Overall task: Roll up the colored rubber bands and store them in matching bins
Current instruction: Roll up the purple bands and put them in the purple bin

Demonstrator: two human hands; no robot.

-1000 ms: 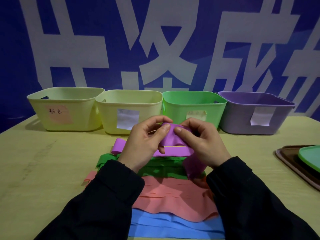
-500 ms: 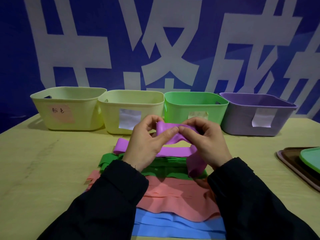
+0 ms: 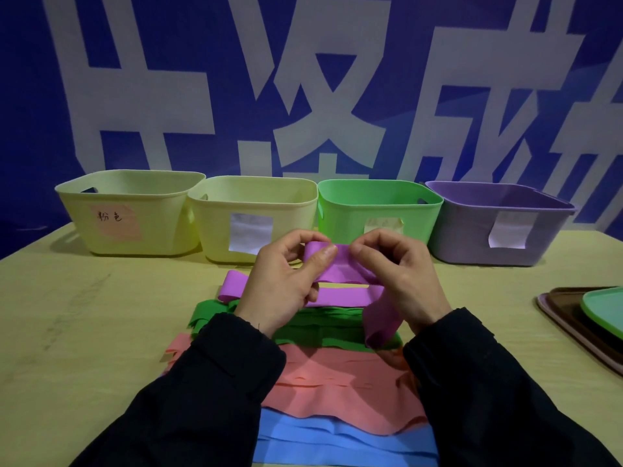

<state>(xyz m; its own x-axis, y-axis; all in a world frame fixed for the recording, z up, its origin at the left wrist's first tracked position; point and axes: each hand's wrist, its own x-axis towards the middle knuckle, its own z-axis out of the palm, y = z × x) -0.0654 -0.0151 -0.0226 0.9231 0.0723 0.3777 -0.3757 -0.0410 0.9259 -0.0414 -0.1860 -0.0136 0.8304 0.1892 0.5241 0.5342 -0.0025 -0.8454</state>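
My left hand (image 3: 286, 281) and my right hand (image 3: 401, 278) both pinch one end of a purple rubber band (image 3: 340, 264), curled into a small roll between the fingertips. Its loose tail hangs down past my right wrist. A second purple band (image 3: 340, 295) lies flat beneath. Below it on the table lie green bands (image 3: 317, 326), pink bands (image 3: 337, 382) and blue bands (image 3: 337, 443). Behind stand the bins: a yellow bin (image 3: 128, 214) with a pink label, a yellow bin (image 3: 253, 217) with a white label, a green bin (image 3: 377, 210) and a purple bin (image 3: 495, 224).
The bins stand in a row along the far edge of the yellow table (image 3: 84, 315), against a blue wall banner. At the right edge lies a stack of trays (image 3: 573, 318), brown under a green one.
Both hands have lifted slightly with the purple band, and the rolled end between the fingertips has grown a little. The bands on the table have not moved.
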